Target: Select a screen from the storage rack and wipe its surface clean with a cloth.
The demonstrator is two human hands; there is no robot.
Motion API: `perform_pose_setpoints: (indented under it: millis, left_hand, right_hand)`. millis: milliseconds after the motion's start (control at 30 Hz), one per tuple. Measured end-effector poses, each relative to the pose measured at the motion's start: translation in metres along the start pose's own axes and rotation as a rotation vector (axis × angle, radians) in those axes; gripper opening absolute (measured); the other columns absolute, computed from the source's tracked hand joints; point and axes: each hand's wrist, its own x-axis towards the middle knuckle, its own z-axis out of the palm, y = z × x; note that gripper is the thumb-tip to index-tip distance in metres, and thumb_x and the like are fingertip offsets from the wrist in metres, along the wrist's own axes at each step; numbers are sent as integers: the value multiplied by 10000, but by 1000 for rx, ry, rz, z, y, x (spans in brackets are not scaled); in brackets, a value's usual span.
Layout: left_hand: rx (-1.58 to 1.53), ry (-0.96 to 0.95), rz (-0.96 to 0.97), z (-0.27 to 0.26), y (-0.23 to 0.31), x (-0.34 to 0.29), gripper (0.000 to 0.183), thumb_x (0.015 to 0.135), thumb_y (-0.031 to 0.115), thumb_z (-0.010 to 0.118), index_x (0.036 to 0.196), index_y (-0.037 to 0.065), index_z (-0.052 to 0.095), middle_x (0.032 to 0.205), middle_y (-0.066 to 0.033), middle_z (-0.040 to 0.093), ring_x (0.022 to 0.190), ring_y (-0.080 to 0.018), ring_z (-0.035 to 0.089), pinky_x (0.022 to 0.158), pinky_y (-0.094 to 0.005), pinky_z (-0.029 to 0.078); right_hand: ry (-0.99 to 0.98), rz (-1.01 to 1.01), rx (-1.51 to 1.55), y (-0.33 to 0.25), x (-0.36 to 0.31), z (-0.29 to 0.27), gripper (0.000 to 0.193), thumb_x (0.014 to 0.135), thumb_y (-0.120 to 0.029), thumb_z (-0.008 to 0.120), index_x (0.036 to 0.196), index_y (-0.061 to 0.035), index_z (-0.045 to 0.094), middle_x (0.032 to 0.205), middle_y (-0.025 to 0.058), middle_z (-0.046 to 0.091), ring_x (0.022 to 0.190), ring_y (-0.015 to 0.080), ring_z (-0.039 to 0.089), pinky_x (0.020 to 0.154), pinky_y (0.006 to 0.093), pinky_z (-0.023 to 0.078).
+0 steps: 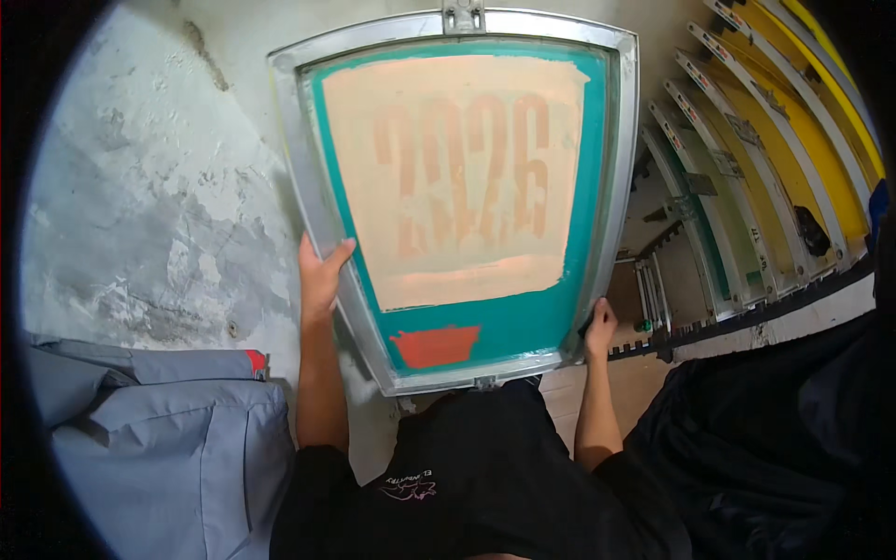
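A screen printing frame (481,343) is held up in front of me, with a silver metal rim, green mesh and a large peach-coloured coated area bearing faint tall figures. A patch of red tape (436,346) sticks to the mesh near its lower edge. My left hand (322,273) grips the frame's left side, its thumb over the front of the rim. Around the lower right side of the rim, my right hand (601,327) is closed. A metal clamp fitting (464,16) sits at the middle of the top edge.
Several more screen frames (751,149), with yellow and green mesh, stand in a dark slotted rack (737,322) at the right. A grey garment (177,448) lies at the lower left, and black cloth (765,439) at the lower right. Behind is a worn grey wall (159,187).
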Motion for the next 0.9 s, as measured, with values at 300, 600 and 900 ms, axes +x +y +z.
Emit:
perform_pose_setpoints:
  millis: [300, 600, 900]
  left_hand:
    - [64, -48, 20, 35, -66, 10, 433, 963, 210, 737, 1302, -22, 602, 1193, -74, 699, 1080, -152, 629, 978, -310, 477]
    - [170, 14, 80, 32, -99, 30, 360, 957, 204, 714, 1220, -28, 634, 1120, -106, 735, 1014, -168, 669, 928, -324, 508]
    - [227, 80, 91, 25, -104, 35, 348, 952, 199, 699, 1196, -41, 640, 1101, -132, 743, 1010, -197, 682, 926, -341, 510]
  right_hand:
    - [105, 69, -181, -15, -15, -36, 767, 1018, -627, 548, 1149, 117, 685, 1037, 169, 725, 955, 233, 607, 908, 361, 469]
    - [86, 66, -167, -28, -7, -20, 788, 1008, -618, 573, 1199, 141, 666, 1132, 220, 717, 1069, 259, 624, 1000, 358, 450]
    - [32, 63, -165, -23, 10, -9, 647, 1034, -537, 580, 1062, 101, 683, 971, 139, 704, 922, 212, 591, 878, 344, 479]
